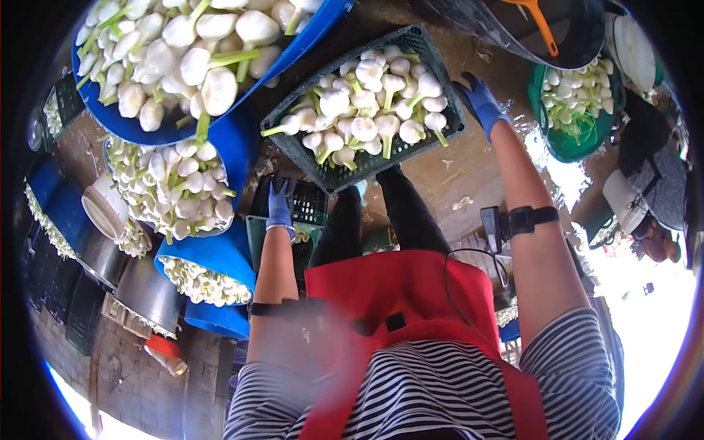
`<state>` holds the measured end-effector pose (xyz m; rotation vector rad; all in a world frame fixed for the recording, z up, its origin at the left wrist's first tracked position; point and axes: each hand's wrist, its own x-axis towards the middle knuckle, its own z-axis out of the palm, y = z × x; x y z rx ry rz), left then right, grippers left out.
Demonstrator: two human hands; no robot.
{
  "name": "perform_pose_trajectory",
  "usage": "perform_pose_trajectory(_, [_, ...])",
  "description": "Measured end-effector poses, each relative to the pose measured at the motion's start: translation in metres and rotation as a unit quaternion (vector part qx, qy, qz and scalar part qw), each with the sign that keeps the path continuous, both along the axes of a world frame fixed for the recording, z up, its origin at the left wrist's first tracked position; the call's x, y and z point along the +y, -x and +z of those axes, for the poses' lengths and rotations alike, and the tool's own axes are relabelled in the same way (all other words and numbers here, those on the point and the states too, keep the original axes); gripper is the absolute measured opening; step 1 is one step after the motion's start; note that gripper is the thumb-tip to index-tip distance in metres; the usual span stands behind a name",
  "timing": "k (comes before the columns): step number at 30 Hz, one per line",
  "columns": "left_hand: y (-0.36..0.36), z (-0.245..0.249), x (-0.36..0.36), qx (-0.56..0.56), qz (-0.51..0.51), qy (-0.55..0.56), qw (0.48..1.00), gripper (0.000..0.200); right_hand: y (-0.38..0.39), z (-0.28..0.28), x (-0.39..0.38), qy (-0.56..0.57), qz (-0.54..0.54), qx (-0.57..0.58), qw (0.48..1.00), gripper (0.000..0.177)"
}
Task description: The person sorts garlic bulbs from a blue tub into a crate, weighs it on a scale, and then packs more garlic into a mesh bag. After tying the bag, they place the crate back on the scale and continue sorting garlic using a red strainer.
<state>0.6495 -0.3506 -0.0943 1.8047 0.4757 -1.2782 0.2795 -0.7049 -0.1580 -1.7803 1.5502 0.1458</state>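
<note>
A dark green plastic crate full of white garlic bulbs with short green stems lies in front of my legs, turned at an angle. My right hand, in a blue glove with dark fingertips, is just beyond the crate's right side. Its fingers are stretched out and apart, with nothing in them. My left hand, gloved alike, is below the crate's left corner, near a stack of black and green crates. Its fingers point forward, slightly spread, and no held thing shows.
Large blue tubs of garlic crowd the left side, beside metal pots and a white bucket. At upper right stand a black tub with an orange handle and a green basin of garlic. The brown floor looks wet.
</note>
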Motion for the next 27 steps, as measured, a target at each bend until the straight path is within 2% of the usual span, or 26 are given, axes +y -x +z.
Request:
perform_pose_trajectory(1, [-0.011, -0.030, 0.017, 0.023, 0.006, -0.023, 0.999, 0.049, -0.006, -0.009, -0.001, 0.002, -0.002, 0.001, 1.000, 0.058])
perform_pose_trajectory(2, [-0.015, -0.054, 0.026, 0.047, 0.012, -0.047, 0.998, 0.046, -0.017, -0.019, 0.001, -0.028, -0.042, -0.049, 0.997, 0.055])
perform_pose_trajectory(3, [-0.008, -0.061, 0.019, 0.052, 0.010, -0.050, 0.997, 0.046, -0.026, -0.027, 0.005, -0.060, -0.083, -0.098, 0.990, 0.053])
perform_pose_trajectory(6, [0.020, -0.047, -0.049, 0.015, 0.004, -0.034, 0.999, 0.069, -0.042, -0.048, 0.003, -0.133, -0.139, -0.065, 0.979, 0.046])
perform_pose_trajectory(8, [0.035, -0.051, -0.077, -0.021, 0.094, 0.035, 0.995, 0.072, -0.045, -0.044, 0.006, -0.097, -0.134, -0.070, 0.984, 0.043])
perform_pose_trajectory(9, [0.026, -0.082, -0.060, -0.010, 0.100, 0.083, 0.991, 0.071, -0.046, -0.036, 0.010, -0.060, -0.128, -0.080, 0.987, 0.041])
perform_pose_trajectory(10, [0.021, -0.091, -0.058, 0.019, 0.132, 0.128, 0.983, 0.071, -0.055, -0.019, 0.012, -0.057, -0.133, -0.077, 0.987, 0.041])
perform_pose_trajectory(11, [0.015, -0.100, -0.048, 0.016, 0.114, 0.114, 0.987, 0.071, -0.065, 0.005, 0.019, -0.153, -0.239, -0.116, 0.952, 0.040])
perform_pose_trajectory(12, [0.012, -0.104, -0.031, 0.012, 0.097, 0.096, 0.991, 0.071, -0.060, 0.021, 0.030, -0.246, -0.341, -0.153, 0.894, 0.039])
perform_pose_trajectory(13, [0.002, -0.108, -0.017, 0.002, 0.022, 0.114, 0.993, 0.070, -0.047, 0.001, 0.045, -0.119, -0.232, -0.120, 0.958, 0.034])
perform_pose_trajectory(14, [-0.011, -0.112, -0.019, -0.015, -0.056, 0.142, 0.988, 0.069, -0.034, -0.004, 0.072, -0.065, -0.216, -0.187, 0.956, 0.034])
perform_pose_trajectory(15, [0.020, -0.036, -0.077, -0.074, -0.203, 0.128, 0.968, 0.071, -0.022, 0.021, 0.094, -0.076, -0.214, -0.224, 0.948, 0.034])
perform_pose_trajectory(16, [-0.022, -0.092, -0.015, -0.043, -0.174, 0.193, 0.965, 0.054, -0.004, 0.044, 0.115, -0.088, -0.214, -0.255, 0.939, 0.033])
perform_pose_trajectory(17, [0.014, -0.012, -0.034, 0.037, 0.085, 0.174, 0.980, 0.069, 0.027, 0.039, 0.135, -0.177, -0.376, -0.362, 0.834, 0.032])
perform_pose_trajectory(18, [0.000, -0.002, 0.001, 0.069, 0.109, 0.206, 0.970, 0.079, 0.051, 0.031, 0.158, -0.253, -0.513, -0.457, 0.681, 0.032])
perform_pose_trajectory(19, [-0.008, 0.000, 0.030, 0.297, 0.151, 0.493, 0.803, 0.079, 0.049, 0.051, 0.178, -0.248, -0.570, -0.494, 0.608, 0.033])
perform_pose_trajectory(20, [0.039, 0.066, -0.015, 0.007, 0.097, 0.237, 0.967, 0.082, 0.049, 0.077, 0.201, -0.238, -0.616, -0.529, 0.533, 0.035])
perform_pose_trajectory(21, [0.059, 0.098, -0.034, -0.028, 0.060, 0.178, 0.982, 0.084, 0.061, 0.085, 0.225, -0.199, -0.636, -0.509, 0.545, 0.040])
perform_pose_trajectory(22, [0.051, 0.099, -0.027, 0.013, 0.005, 0.206, 0.978, 0.084, 0.072, 0.093, 0.249, -0.163, -0.658, -0.484, 0.554, 0.045])
perform_pose_trajectory(24, [0.104, 0.143, -0.061, -0.084, -0.013, 0.127, 0.988, 0.082, 0.100, 0.162, 0.266, -0.251, -0.645, -0.477, 0.542, 0.053])
perform_pose_trajectory(25, [0.120, 0.153, -0.060, -0.098, -0.057, 0.126, 0.986, 0.080, 0.115, 0.163, 0.278, -0.251, -0.657, -0.493, 0.512, 0.057])
perform_pose_trajectory(26, [0.106, 0.135, -0.030, -0.226, -0.360, 0.083, 0.901, 0.076, 0.128, 0.164, 0.289, -0.219, -0.672, -0.467, 0.532, 0.060])
perform_pose_trajectory(27, [0.139, 0.155, -0.039, -0.225, -0.371, 0.096, 0.896, 0.076, 0.149, 0.153, 0.313, -0.184, -0.684, -0.496, 0.502, 0.059])
